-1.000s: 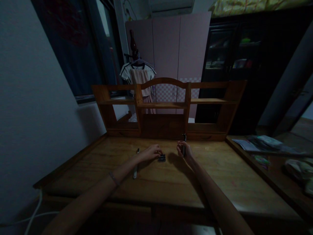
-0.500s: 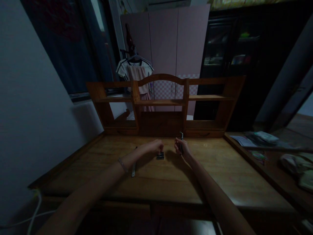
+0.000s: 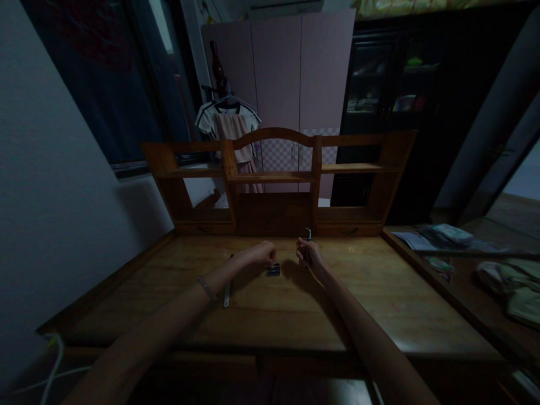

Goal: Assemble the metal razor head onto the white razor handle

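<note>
My left hand (image 3: 265, 253) is closed just above a small dark object (image 3: 273, 270) lying on the wooden desk (image 3: 354, 298); its fingertips meet the far edge of that object, and anything between them is too small to tell. To the right, my right hand (image 3: 310, 254) is wrapped round a dark tool (image 3: 308, 238) held upright, whose pale hooked tip sticks out above the fingers. A thin flat metal strip (image 3: 226, 293) lies on the desk beneath my left forearm, partly hidden by it.
A wooden shelf unit (image 3: 274, 178) stands along the desk's back edge. On a lower surface at the right are papers (image 3: 413, 241) and crumpled cloth (image 3: 523, 289). A white cable (image 3: 54, 365) hangs at the front left corner.
The whole view has shifted slightly, moving the scene a little left. My left hand has come down slightly closer to the small dark object. My right hand keeps its hold on the tool.
</note>
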Demonstrator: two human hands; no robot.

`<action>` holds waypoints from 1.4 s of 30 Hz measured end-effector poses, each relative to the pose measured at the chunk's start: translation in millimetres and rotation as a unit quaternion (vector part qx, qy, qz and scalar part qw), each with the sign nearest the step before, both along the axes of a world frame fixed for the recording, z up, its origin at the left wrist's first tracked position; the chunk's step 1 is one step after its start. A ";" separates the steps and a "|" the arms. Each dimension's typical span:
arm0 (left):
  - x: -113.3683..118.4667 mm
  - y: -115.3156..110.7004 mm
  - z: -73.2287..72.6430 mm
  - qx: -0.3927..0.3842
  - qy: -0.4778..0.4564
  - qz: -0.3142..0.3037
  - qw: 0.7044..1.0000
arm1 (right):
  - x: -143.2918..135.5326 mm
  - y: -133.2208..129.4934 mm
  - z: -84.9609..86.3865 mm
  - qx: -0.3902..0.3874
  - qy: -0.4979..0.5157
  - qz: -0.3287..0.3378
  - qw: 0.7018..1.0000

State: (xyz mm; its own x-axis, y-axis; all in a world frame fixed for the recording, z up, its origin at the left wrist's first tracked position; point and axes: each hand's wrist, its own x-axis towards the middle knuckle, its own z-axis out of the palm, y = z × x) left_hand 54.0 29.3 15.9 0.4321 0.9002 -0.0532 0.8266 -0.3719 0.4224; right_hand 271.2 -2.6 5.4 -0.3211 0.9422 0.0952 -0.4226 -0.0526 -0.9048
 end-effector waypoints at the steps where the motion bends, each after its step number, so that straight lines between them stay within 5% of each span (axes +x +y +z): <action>1: -1.7 -0.1 0.1 -0.011 -0.009 -0.007 1.000 | 0.0 -0.1 0.2 0.000 -0.004 -0.003 1.000; 8: -12.5 -10.6 8.5 -0.060 -0.102 -0.029 0.993 | -2.2 0.4 -2.3 0.001 -0.034 -0.011 0.999; 11: -14.3 -20.5 8.3 -0.099 -0.229 -0.004 0.968 | -5.0 -1.1 -4.2 0.010 -0.058 -0.031 0.998; 16: -8.3 -29.5 -5.1 -0.150 -0.402 0.033 0.903 | -15.0 -6.7 -4.6 0.091 -0.179 -0.088 0.976; 22: 4.7 -33.4 -25.9 -0.121 -0.491 0.046 0.862 | -22.3 -3.0 -8.4 0.144 -0.287 -0.113 0.940; 26: 12.6 -42.0 -30.9 -0.118 -0.500 0.038 0.857 | -23.7 -0.4 -9.7 0.124 -0.313 -0.071 0.939; 38: 10.3 -41.6 -34.8 -0.187 -0.604 0.061 0.772 | -30.5 -7.0 -13.2 0.071 -0.202 0.004 0.977; 42: 9.9 -42.3 -35.0 -0.190 -0.610 0.045 0.768 | -30.5 -9.6 -8.4 0.045 -0.176 0.026 0.983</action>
State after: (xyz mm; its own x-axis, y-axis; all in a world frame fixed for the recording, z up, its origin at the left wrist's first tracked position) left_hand 63.9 -13.0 -19.1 0.3065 0.9488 0.0757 -0.2548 0.0051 0.9670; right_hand 240.7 -12.2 -3.1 -0.3961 0.9168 0.0510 -0.0811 0.0204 -0.9965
